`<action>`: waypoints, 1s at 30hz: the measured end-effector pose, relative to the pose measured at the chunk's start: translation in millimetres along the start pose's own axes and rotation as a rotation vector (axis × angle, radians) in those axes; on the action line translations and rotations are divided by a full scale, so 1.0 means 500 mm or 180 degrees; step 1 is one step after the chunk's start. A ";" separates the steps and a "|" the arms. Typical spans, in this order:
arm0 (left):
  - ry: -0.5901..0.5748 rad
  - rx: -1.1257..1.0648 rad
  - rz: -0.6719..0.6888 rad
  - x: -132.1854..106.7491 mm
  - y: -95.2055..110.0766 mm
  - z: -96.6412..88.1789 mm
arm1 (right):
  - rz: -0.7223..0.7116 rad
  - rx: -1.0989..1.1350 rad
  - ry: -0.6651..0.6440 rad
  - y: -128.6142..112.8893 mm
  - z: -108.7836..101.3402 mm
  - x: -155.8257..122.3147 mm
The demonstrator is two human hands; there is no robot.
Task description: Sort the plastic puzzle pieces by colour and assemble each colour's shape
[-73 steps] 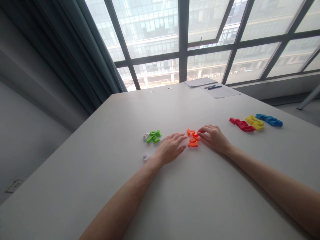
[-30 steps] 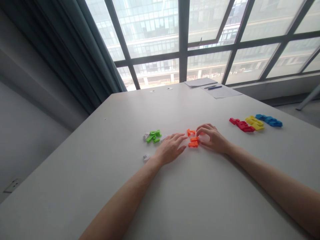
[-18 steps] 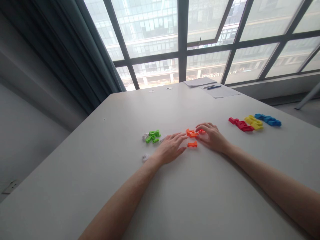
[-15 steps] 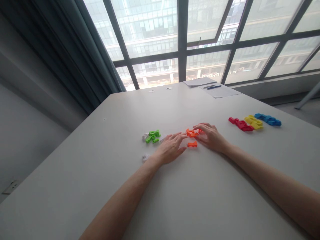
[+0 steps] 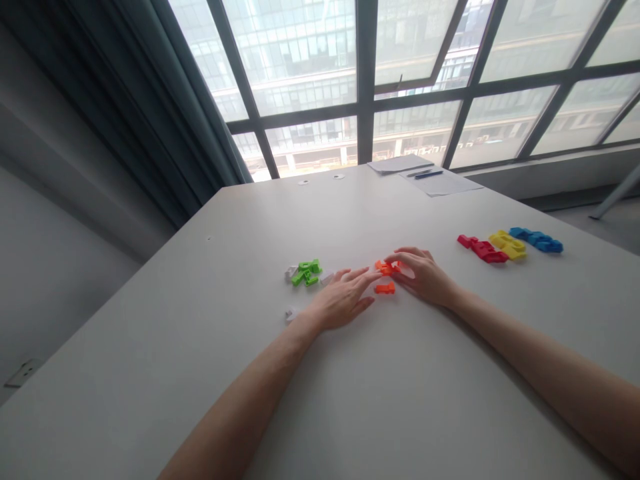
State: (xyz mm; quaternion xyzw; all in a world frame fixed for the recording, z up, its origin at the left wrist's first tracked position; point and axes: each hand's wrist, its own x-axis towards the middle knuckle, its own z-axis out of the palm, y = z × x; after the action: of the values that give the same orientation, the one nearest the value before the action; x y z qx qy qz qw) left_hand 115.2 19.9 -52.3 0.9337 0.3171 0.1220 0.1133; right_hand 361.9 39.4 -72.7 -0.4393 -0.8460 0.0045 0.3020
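A small cluster of orange plastic pieces [image 5: 389,269] lies on the white table between my hands. My right hand [image 5: 421,273] bends over its right side, with thumb and curled fingers around an orange piece there. From the left, my left hand [image 5: 345,297] reaches in, fingers stretched out and their tips at the cluster's left edge; it grips nothing. Just below the cluster lies a separate orange piece [image 5: 385,289]. Green plastic pieces [image 5: 307,272] sit left of my left hand, with whitish pieces [image 5: 291,273] beside them. My left hand partly covers another whitish piece [image 5: 327,278].
To the right stand groups of red pieces [image 5: 485,250], yellow pieces [image 5: 509,245] and blue pieces [image 5: 537,240]. Paper sheets [image 5: 400,164] and a blue pen [image 5: 429,175] lie at the far edge. One whitish piece [image 5: 290,315] is near my left wrist.
The orange piece at my right fingers has shifted left against the other orange pieces. My left fingertips have moved slightly right, onto the cluster's edge.
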 end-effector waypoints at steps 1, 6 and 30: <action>0.0005 0.0001 0.0004 0.000 0.000 0.000 | 0.0021 0.0015 -0.0007 -0.002 0.000 0.000; 0.0032 0.0005 -0.0002 -0.002 0.001 -0.003 | 0.0178 0.0195 0.0007 -0.003 -0.006 0.002; 0.0013 0.0201 0.0099 -0.003 -0.004 -0.001 | -0.0065 -0.0050 0.0050 0.000 -0.020 -0.004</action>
State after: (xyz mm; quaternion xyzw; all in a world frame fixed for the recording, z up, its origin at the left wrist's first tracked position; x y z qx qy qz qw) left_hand 112.9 20.6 -52.7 0.9414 0.3064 0.1156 0.0813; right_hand 367.9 35.1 -65.5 -0.4331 -0.8481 -0.0087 0.3052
